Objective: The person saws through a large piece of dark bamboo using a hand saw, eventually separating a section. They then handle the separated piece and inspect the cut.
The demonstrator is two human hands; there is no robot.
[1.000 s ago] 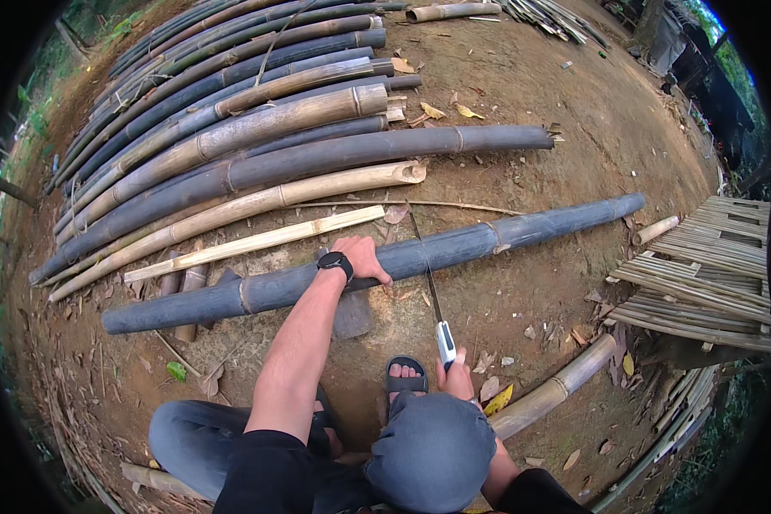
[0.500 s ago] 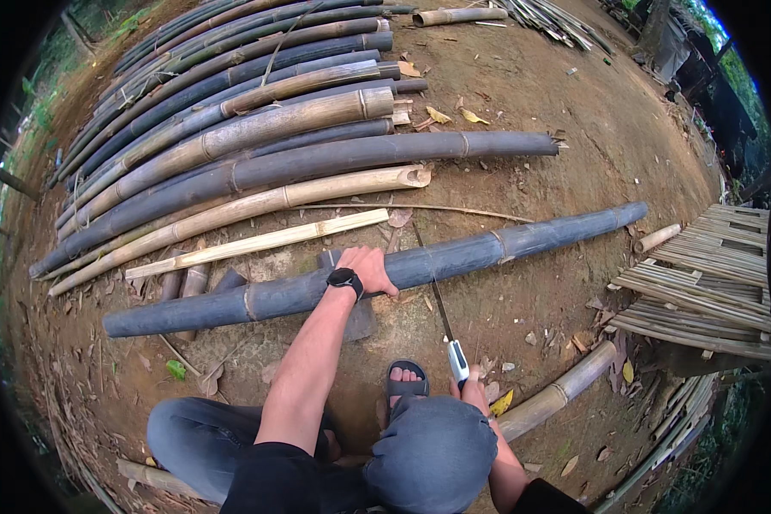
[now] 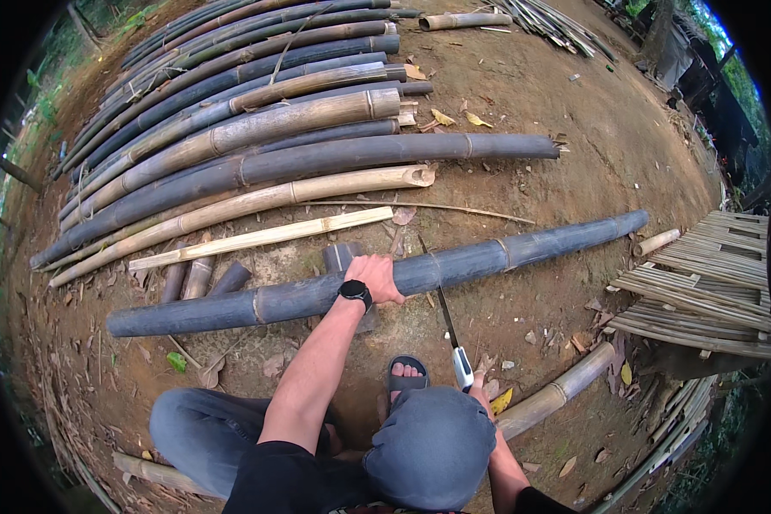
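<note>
A long dark bamboo pole (image 3: pixel 540 246) lies crosswise in front of me, propped on a short block (image 3: pixel 341 257). My left hand (image 3: pixel 377 276), a black watch on its wrist, is clamped over the top of the pole near its middle. Just right of that hand, a handsaw (image 3: pixel 463 368) with a white grip crosses the pole beside a node. Its thin dark blade reaches past the far side; how deep it sits in the bamboo cannot be told. My right hand (image 3: pixel 480 392) is closed around the saw's grip, partly hidden behind my knee.
Several bamboo poles (image 3: pixel 308 120) lie side by side at the far left, a pale split length (image 3: pixel 265 242) nearest. Short pieces (image 3: pixel 199 277) rest behind the pole. At right are a slatted bamboo panel (image 3: pixel 694 287) and a bamboo length (image 3: pixel 557 390). My sandalled foot (image 3: pixel 407 373) is below the saw.
The saw has slid a little toward me, its far tip now closer to the pole. My left hand and the pole have shifted slightly to the right.
</note>
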